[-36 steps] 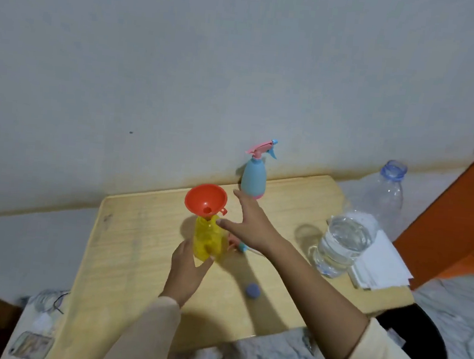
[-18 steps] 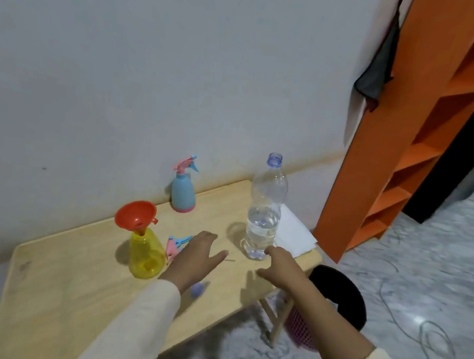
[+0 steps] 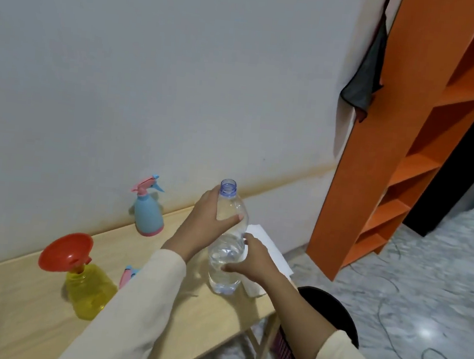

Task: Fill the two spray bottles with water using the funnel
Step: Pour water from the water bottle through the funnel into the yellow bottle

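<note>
Funnel (image 3: 65, 251) (red) in yellow spray bottle (image 3: 89, 292)

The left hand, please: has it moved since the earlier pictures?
Yes. The left hand has left the table beside the yellow spray bottle and moved right and up to grip the water bottle just below its neck.

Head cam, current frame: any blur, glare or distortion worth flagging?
Head view: slightly soft; floor smeared toward the right edge, with one bright glare spot; wide-angle lens tilts the orange shelf and table; lighting diffuse, shadows faint around the water bottle; left hand, right hand and funnel are readable.
</note>
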Demonstrator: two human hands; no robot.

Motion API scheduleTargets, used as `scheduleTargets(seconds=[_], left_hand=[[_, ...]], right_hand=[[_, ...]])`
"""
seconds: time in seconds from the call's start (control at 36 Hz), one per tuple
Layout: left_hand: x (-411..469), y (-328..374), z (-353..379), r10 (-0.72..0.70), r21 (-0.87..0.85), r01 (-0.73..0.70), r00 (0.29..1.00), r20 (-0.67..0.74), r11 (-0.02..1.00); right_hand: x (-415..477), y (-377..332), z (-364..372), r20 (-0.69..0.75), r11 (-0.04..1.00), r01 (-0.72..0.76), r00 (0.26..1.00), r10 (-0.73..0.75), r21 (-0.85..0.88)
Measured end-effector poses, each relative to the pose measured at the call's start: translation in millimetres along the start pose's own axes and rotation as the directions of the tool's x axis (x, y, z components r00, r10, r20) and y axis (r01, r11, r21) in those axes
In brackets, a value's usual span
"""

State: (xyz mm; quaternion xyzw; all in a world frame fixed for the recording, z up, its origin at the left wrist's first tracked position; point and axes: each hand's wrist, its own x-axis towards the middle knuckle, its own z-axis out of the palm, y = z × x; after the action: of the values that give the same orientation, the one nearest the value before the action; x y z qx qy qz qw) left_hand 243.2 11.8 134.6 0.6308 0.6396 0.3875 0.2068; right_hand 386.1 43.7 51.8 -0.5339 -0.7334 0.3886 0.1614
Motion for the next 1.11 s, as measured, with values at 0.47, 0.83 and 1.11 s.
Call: scheduleTargets(seconds=[0.47, 0.83, 1.11], left_hand=[[-21.2, -11.3, 11.1, -0.163, -0.214, 0.125, 0.971, -0.174, 0.969], [-38.4, 44.8, -52.8, -0.076, -0.225, -0.01, 0.927, -0.368, 0.974], [-58.7, 59.5, -99.5, -0.038, -0.123, -0.016, 0.908, -0.417, 0.992]], right_hand=[[29.2, 19.1, 29.3, -0.124, 0.901, 0.289, 0.957, -0.262, 0.325], [9.8, -52.3, 3.7, -0.166, 0.778, 0.54, 0.841, -0.515, 0.321], [-9.1, -113.3, 23.2, -0.209, 0.688, 0.565, 0.819, -0.534, 0.455]])
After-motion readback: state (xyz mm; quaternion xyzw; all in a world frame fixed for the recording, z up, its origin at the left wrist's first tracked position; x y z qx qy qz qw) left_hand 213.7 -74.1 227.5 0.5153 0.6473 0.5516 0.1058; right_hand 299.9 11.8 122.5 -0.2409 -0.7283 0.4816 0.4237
